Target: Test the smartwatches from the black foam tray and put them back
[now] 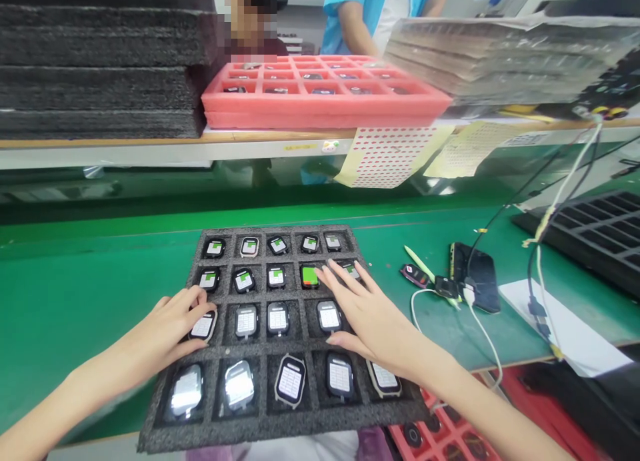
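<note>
A black foam tray (280, 421) with a grid of pockets lies on the green bench in front of me, each pocket holding a small smartwatch body with a lit screen. My left hand (173, 328) rests on the tray's left side, its fingers curled over the watch (203, 326) in the third row's first pocket. My right hand (367, 311) lies flat and spread over the right side, fingertips beside the watch with a green screen (310, 276) in the second row.
A pink foam tray (325, 104) and stacked black foam (100, 68) sit on the shelf behind, where other people stand. To the right lie a phone (477, 274), cables, a pen, white paper and another black tray (600, 238). A red tray (445, 434) sits below the bench edge.
</note>
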The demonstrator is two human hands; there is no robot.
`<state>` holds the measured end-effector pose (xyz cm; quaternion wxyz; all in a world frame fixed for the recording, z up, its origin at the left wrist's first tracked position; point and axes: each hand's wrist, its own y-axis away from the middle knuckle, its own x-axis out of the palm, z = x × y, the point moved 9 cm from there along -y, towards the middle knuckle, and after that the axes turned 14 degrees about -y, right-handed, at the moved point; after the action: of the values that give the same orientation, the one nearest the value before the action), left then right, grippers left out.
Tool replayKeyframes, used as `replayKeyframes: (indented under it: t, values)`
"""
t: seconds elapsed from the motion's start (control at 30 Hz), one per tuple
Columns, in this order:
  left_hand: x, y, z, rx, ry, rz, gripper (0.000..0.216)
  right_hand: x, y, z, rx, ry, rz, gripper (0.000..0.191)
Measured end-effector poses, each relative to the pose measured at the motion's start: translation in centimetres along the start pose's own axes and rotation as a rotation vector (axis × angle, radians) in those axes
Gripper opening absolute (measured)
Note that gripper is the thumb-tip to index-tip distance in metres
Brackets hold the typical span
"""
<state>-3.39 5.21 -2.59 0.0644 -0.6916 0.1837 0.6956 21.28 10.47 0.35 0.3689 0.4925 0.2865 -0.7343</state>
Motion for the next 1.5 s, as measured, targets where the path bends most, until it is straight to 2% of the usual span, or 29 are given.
replayKeyframes:
  t: [0.13,0.27,0.47,0.57,0.63,0.73,0.87,0.93,1.0,1.13,1.3,1.43,1.5]
  values:
    - [0.3,0.0,0.2,0.006,-0.004,0.014,0.03,0.6,0.0,0.4,-0.021,-0.022,0.055,0.081]
    - [0.4,-0.1,0.2,0.005,-0.005,0.019,0.031,0.2,-0.2,0.3,-0.011,0.0,0.008,0.086]
    - [0.2,0.1,0.1,-0.009,-0.011,0.062,0.029,0.6,-0.5,0.3,-0.035,-0.019,0.024,0.083]
    - [-0.2,0.5,0.1,0.018,-0.001,0.114,0.037,0.5,-0.5,0.3,-0.041,-0.013,0.002,0.086]
    - [-1.3,0.3,-0.4,0.054,-0.001,0.101,0.046,0.9,-0.5,0.4,-0.055,-0.028,0.046,0.084]
    - [-4.1,-1.9,-2.5,0.108,-0.016,0.0,0.041,0.4,-0.4,0.2,-0.04,-0.029,0.065,0.084]
    - [-7.0,-7.5,-7.6,0.208,0.016,-0.154,0.028,-1.2,-0.1,-0.3,-0.015,-0.023,-0.005,0.083]
    - [-7.3,-10.6,-10.1,0.26,-0.001,-0.188,0.025,-1.6,0.3,-0.5,-0.026,-0.058,-0.028,0.08]
    - [-6.7,-13.2,-11.9,0.282,-0.082,-0.169,0.02,-1.9,1.1,-0.8,-0.028,-0.107,-0.056,0.076]
    - [-5.2,-16.5,-13.3,0.271,-0.178,-0.081,0.022,-2.5,3.2,-2.2,0.008,-0.228,-0.149,0.065]
    - [-4.9,-17.3,-12.7,0.259,-0.087,-0.1,0.029,-3.5,4.3,-4.2,0.106,-0.482,-0.297,0.05]
    - [-5.4,-16.3,-11.3,0.247,0.039,-0.173,0.036,-3.8,2.9,-5.9,0.236,-0.923,-0.468,0.033]
    - [-6.2,-15.0,-10.6,0.22,0.145,-0.229,0.037,-3.0,1.7,-6.2,0.293,-1.175,-0.469,0.032]
